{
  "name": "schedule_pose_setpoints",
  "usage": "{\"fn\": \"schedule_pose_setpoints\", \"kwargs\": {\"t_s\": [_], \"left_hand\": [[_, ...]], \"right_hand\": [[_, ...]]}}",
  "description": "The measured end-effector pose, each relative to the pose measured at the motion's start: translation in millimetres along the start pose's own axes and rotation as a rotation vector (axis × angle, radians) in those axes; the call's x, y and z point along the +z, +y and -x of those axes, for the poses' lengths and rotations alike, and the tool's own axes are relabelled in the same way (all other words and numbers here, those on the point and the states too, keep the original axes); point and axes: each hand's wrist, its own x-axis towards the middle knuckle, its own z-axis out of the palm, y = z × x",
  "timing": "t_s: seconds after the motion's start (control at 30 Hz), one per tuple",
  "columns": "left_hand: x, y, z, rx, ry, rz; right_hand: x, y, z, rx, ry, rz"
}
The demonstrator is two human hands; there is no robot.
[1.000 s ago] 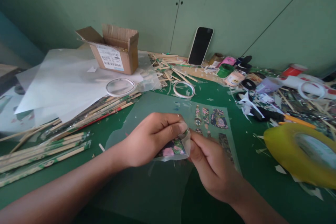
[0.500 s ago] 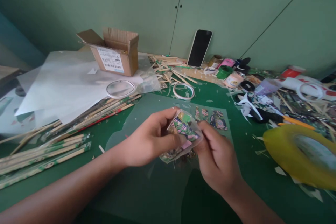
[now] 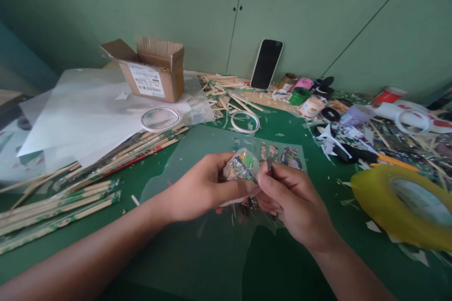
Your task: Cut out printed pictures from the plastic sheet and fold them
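Open cardboard box, dark-screened phone

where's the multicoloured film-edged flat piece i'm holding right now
In the head view's centre, the multicoloured film-edged flat piece is in the left hand, just left of the right hand.

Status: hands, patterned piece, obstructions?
Left hand holding patterned piece. Right hand at its edge, pinching thin dark thing, mostly hidden. Yellow tape off right, apart from both hands.
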Motion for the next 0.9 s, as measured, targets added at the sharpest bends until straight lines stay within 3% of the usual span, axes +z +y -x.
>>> {"fn": "schedule_pose_setpoints", "kwargs": {"t_s": [0.1, 0.23, 0.33, 0.4, 0.53, 0.77, 0.9], "left_hand": [[-1.4, -0.1, -1.0, -0.045, 0.015, -0.028], [-0.8, -2.8, -3.5, 0.046, 0.149, -0.010], [0.2, -4.0, -5.1, 0.082, 0.205, 0.025], [1.0, -4.2, -5.1, 0.081, 0.218, 0.017], [4.2, -6.1, -2.4, 0.057, 0.197, -0.129], [8.6, -13.6, -0.9, 0.062, 0.195, -0.512], [9.4, -14.8, -1.0, 0.010, 0.170, -0.493]], "right_hand": [[0.5, -1.0, 0.5, -0.076, 0.024, 0.090], [1.7, -1.0, 1.6, -0.329, 0.209, 0.503], [2.1, -0.3, 1.8, -0.424, 0.202, 0.724], [2.8, -0.1, 1.8, -0.419, 0.209, 0.705], [5.9, -0.5, 0.7, -0.329, 0.355, 0.530], [5.3, -0.1, -3.0, -0.302, 0.434, 0.603], [-7.3, 2.3, -4.5, -0.303, 0.552, 0.545]]}}
